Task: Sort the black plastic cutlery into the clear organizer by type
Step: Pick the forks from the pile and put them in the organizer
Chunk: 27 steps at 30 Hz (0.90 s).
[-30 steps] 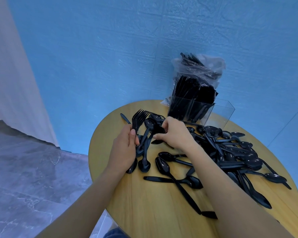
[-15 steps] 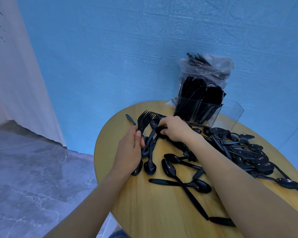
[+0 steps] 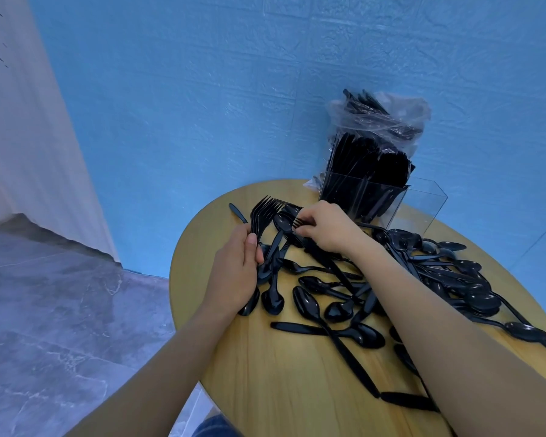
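Table (image 3: 275, 389): round, wooden; loose black cutlery lies across it.
Organizer (image 3: 423, 206): far edge; left compartment packed.
Left hand (image 3: 234, 272): grips fork bundle (image 3: 262, 216), tines pointing away.
Right hand (image 3: 325, 228): pinches single fork (image 3: 298, 223), tines leftward, just beside bundle.

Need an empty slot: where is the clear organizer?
In the head view, the clear organizer stands at the table's far edge, right of the right hand.

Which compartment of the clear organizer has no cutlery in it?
The right compartment of the clear organizer: it shows only clear walls, while the left one is packed with black cutlery.
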{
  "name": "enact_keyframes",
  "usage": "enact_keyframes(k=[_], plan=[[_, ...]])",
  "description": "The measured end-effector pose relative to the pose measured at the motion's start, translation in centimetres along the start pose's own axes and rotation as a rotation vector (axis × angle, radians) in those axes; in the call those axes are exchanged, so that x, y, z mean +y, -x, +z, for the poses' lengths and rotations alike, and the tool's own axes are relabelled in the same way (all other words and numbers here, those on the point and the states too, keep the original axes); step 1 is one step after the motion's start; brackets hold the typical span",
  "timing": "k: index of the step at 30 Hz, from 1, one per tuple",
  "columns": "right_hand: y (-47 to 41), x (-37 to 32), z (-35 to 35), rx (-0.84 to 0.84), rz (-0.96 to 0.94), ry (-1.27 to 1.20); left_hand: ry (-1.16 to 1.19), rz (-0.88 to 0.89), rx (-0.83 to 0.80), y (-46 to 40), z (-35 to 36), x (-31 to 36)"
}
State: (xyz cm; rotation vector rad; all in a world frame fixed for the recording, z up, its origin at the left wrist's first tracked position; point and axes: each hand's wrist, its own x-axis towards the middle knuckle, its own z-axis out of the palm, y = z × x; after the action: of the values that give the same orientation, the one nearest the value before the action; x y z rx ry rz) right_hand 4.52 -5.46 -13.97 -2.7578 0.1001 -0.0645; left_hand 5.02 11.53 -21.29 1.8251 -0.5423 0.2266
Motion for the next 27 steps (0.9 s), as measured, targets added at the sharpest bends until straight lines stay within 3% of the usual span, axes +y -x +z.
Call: enact_keyframes(k=[9,16,19,27], plan=[[-1.1,-0.4,2.0,-0.131,0.01,0.246,-0.002,0.001,-0.001,0.1,0.0,0.1],[-1.2,-0.4,0.9,-0.065,-0.066,0.103,0.012,0.003,0.004,0.1,0.0,0.2],[-1.0,-0.3,-0.2,0.043,-0.112,-0.047,0.005,0.0,0.004,0.1,-0.1,0.1],[0.8,-0.6,-3.3,0.565,-0.112,-0.584,0.01,0.004,-0.01,0.2,-0.1,0.3]])
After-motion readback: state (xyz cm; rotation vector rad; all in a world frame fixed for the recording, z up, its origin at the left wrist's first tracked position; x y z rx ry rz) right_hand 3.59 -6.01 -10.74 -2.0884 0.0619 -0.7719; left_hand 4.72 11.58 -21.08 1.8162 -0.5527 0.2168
